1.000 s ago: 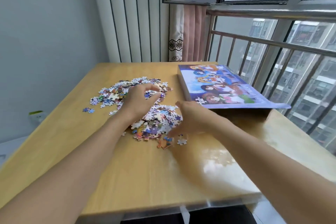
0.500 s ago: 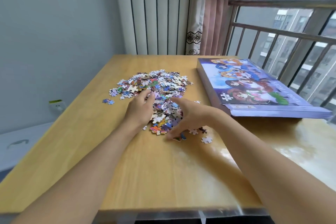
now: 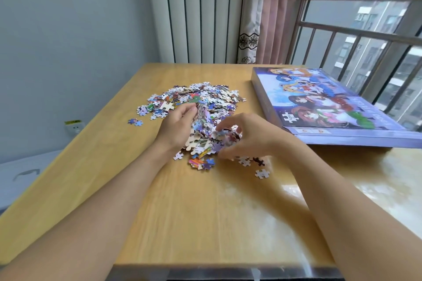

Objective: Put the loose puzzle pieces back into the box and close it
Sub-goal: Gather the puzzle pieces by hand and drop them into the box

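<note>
Scooping step: my left hand (image 3: 177, 129) and right hand (image 3: 247, 137) are cupped around a clump of pieces (image 3: 206, 137), squeezing it between them. Pile on counter (image 3: 205, 212), box (image 3: 319, 107) at right, lid on. Next: open it, then carry the clump over.

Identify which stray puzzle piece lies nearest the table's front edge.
The lone white piece right of the right hand; every other piece lies farther back.
</note>
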`<state>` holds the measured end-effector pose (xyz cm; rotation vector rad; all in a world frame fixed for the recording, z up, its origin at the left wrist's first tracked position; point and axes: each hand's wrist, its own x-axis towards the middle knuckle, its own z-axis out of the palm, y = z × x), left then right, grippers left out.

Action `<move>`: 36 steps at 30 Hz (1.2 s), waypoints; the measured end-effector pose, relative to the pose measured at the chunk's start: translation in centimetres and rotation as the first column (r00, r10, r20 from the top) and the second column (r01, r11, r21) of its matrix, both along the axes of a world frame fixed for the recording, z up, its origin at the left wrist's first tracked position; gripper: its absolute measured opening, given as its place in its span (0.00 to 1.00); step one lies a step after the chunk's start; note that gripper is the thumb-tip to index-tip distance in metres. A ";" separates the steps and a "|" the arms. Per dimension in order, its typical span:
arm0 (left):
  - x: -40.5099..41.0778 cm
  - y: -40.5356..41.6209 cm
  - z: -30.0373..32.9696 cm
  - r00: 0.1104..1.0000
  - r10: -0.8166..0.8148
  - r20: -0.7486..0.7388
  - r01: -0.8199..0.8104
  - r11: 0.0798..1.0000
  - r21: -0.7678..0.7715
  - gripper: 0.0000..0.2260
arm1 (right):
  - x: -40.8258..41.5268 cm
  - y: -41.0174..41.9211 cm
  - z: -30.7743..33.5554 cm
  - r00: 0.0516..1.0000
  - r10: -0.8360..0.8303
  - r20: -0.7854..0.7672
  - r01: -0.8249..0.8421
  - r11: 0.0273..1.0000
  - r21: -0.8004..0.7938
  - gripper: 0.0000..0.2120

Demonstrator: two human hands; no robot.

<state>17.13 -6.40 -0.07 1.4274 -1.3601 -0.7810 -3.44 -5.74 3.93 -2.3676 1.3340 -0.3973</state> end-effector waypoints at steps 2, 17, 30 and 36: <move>0.1 0.0 0.0 1.000 -0.002 -0.001 0.002 1.000 -0.014 0.16 | 0.0 0.0 0.1 1.000 0.000 0.016 0.001 0.999 -0.042 0.28; 0.4 0.4 0.1 0.985 0.044 0.168 -0.023 0.992 -0.122 0.14 | 0.5 0.9 0.4 0.971 -0.036 -0.237 -0.013 0.980 -0.200 0.25; 0.7 0.0 -0.2 0.987 0.052 0.150 -0.026 0.986 -0.167 0.14 | 0.2 0.1 -0.2 0.966 -0.133 -0.221 0.067 0.956 -0.285 0.23; 0.7 -0.2 -0.3 0.986 0.044 0.160 -0.016 0.985 -0.171 0.14 | 0.1 -0.3 -0.4 0.964 -0.161 -0.211 0.098 0.956 -0.278 0.21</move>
